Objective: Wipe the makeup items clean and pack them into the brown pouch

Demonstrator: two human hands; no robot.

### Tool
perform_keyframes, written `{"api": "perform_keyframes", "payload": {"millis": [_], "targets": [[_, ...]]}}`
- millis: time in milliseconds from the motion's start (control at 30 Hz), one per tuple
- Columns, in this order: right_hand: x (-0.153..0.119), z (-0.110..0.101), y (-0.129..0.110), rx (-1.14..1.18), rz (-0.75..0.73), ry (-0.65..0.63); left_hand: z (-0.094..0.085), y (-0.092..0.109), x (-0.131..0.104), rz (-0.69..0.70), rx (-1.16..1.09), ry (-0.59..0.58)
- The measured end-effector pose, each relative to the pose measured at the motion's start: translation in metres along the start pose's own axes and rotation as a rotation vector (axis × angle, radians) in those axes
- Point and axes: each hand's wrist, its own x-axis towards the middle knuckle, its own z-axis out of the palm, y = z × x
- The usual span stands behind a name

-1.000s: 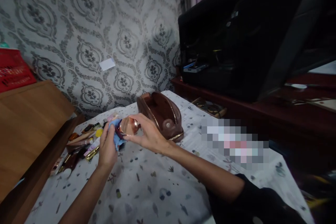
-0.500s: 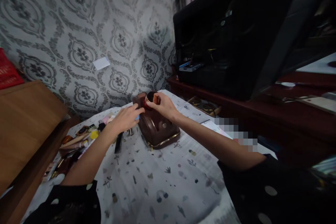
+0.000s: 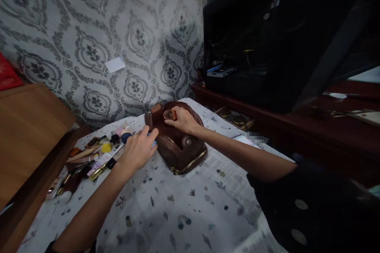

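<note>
A brown leather bag [image 3: 190, 161] with a gold zip lies open on the white patterned cloth. Over its far part, my right hand [image 3: 184, 121] closes on a round, brownish, shiny thing [image 3: 168, 115], whose kind I cannot make out. My left hand [image 3: 139, 148] is at the bag's left side, fingers curled around a small blue thing [image 3: 154, 142] that is mostly hidden. Left of that hand lies a heap of cosmetics, among them a yellow round piece [image 3: 106, 147] and a gold tube with a black cap [image 3: 99, 172].
A wooden box [image 3: 32, 126] borders the cloth at the left, with a red item [image 3: 8, 73] on it. A patterned wall [image 3: 136, 43] rises behind. To the right stand a large black cabinet-like object [image 3: 246, 47], a dark red ledge [image 3: 267, 122] and a small tray [image 3: 237, 120].
My right hand has brought the round thing down against the bag's opening. My left hand has drawn back to the left with the blue thing. The view has shifted slightly.
</note>
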Motion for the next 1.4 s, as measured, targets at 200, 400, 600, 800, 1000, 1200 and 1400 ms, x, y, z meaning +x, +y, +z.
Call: {"api": "perform_keyframes", "payload": {"millis": [200,400,600,800,1000,1200,1400], "targets": [[0.036,0.028,-0.02,-0.094,0.188,-0.267,0.0,0.009,-0.001,-0.069,-0.145,-0.038],[0.059,0.066,-0.019,-0.123,0.249,-0.322,0.009,0.009,-0.002,-0.09,-0.227,-0.011],[0.059,0.083,-0.013,-0.139,0.269,-0.252,0.016,0.007,-0.003,-0.081,-0.249,0.02],[0.039,0.09,-0.003,-0.115,0.221,-0.186,0.015,0.009,-0.001,-0.08,-0.262,0.026],[0.039,0.093,0.0,-0.093,0.214,-0.169,0.009,0.012,-0.002,-0.094,-0.268,0.002],[0.045,0.096,0.0,-0.08,0.218,-0.186,0.012,0.011,-0.002,-0.096,-0.262,0.004],[0.044,0.09,-0.004,-0.076,0.258,-0.194,0.012,0.01,0.0,-0.097,-0.265,0.01]]}}
